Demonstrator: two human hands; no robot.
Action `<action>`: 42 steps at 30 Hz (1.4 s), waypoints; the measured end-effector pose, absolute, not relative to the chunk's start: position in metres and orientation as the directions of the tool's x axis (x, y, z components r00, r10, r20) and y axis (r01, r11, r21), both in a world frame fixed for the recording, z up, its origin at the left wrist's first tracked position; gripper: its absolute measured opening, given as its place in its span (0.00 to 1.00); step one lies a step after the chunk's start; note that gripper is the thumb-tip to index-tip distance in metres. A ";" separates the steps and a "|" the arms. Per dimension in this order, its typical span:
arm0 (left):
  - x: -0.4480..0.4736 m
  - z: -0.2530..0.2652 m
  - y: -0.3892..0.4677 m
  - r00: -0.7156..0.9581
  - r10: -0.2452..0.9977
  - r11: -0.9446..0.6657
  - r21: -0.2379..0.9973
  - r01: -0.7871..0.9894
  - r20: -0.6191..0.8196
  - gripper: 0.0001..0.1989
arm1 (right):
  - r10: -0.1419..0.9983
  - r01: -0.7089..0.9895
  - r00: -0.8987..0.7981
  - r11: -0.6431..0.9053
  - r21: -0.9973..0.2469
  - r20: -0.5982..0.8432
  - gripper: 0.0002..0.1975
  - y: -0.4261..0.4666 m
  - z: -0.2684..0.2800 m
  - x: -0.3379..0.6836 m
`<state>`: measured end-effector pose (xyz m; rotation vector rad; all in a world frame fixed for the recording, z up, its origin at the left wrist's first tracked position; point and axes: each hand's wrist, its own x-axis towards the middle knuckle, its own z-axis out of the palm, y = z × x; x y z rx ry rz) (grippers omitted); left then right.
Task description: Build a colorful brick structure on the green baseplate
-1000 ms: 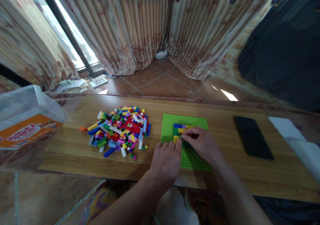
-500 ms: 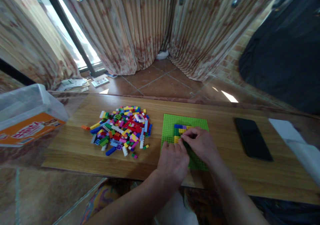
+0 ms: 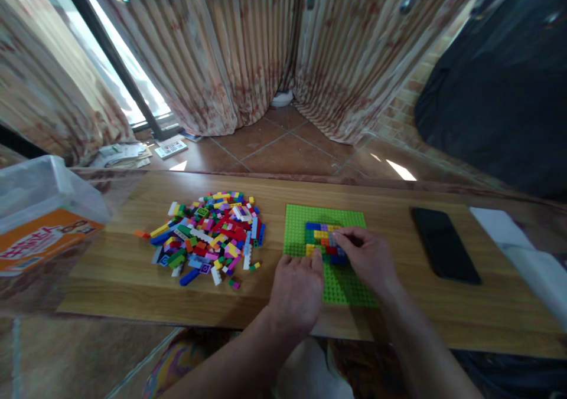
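Observation:
A green studded baseplate lies on the wooden table, bearing a low block of toy bricks in blue, yellow, red, orange and green. My left hand rests over the plate's lower left edge with its fingers curled onto it, the thumb beside the yellow bricks. On the other side, my right hand has thumb and forefinger closed in a pinch at the right part of the brick block. Its fingertips cover whatever is between them. Part of the block lies hidden under this hand.
Left of the plate spreads a pile of loose bricks in many colours. A clear plastic box with an orange label stands at the far left. To the right lie a black phone and white paper. Curtains hang behind.
My right hand has moved slightly right across the brick block, and my left has drawn back a little, uncovering more bricks. The view has shifted slightly.

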<state>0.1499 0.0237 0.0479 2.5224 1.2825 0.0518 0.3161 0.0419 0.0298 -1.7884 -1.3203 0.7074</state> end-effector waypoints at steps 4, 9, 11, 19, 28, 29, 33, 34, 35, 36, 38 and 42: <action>0.140 0.043 0.031 0.513 0.858 -0.467 0.394 0.791 -0.013 0.18 | 0.897 0.631 0.429 -0.211 -0.746 0.109 0.14 0.044 0.032 0.325; 0.139 0.038 0.040 0.388 0.921 -0.343 0.506 0.791 0.017 0.20 | 0.908 0.728 0.401 -0.235 -0.644 0.123 0.15 0.045 0.030 0.330; 0.142 0.037 0.041 0.379 0.925 -0.327 0.565 0.758 0.027 0.20 | 0.912 0.736 0.395 -0.240 -0.633 0.112 0.16 0.044 0.029 0.329; 0.152 0.033 0.032 0.360 0.933 -0.261 0.707 0.657 0.010 0.22 | 0.916 0.692 0.388 -0.219 -0.688 0.098 0.16 0.045 0.028 0.325; 0.172 0.033 -0.005 0.608 0.794 -0.300 0.861 0.410 -0.013 0.30 | 0.926 0.624 0.368 -0.182 -0.760 0.080 0.16 0.063 0.028 0.337; 0.174 0.033 -0.008 0.635 0.772 -0.308 0.868 0.390 -0.012 0.30 | 0.934 0.604 0.350 -0.168 -0.779 0.070 0.16 0.066 0.027 0.335; 0.178 0.029 -0.014 0.699 0.715 -0.377 0.851 0.365 0.017 0.29 | 0.965 0.540 0.258 -0.101 -0.835 0.050 0.14 0.075 0.027 0.322; 0.178 0.027 -0.014 0.699 0.715 -0.391 0.843 0.369 0.025 0.28 | 0.969 0.538 0.244 -0.093 -0.838 0.049 0.14 0.076 0.027 0.319; 0.179 0.027 -0.013 0.694 0.719 -0.402 0.835 0.377 0.033 0.26 | 0.971 0.536 0.234 -0.088 -0.839 0.048 0.14 0.076 0.027 0.317; 0.179 0.027 -0.012 0.685 0.727 -0.409 0.827 0.387 0.039 0.24 | 0.972 0.533 0.230 -0.086 -0.842 0.047 0.14 0.076 0.027 0.315; 0.178 0.027 -0.009 0.661 0.749 -0.416 0.810 0.413 0.047 0.21 | 0.972 0.517 0.230 -0.085 -0.852 0.042 0.13 0.077 0.027 0.312; 0.176 0.032 -0.004 0.605 0.793 -0.419 0.781 0.463 0.066 0.18 | 0.973 0.473 0.229 -0.082 -0.877 0.032 0.13 0.076 0.026 0.305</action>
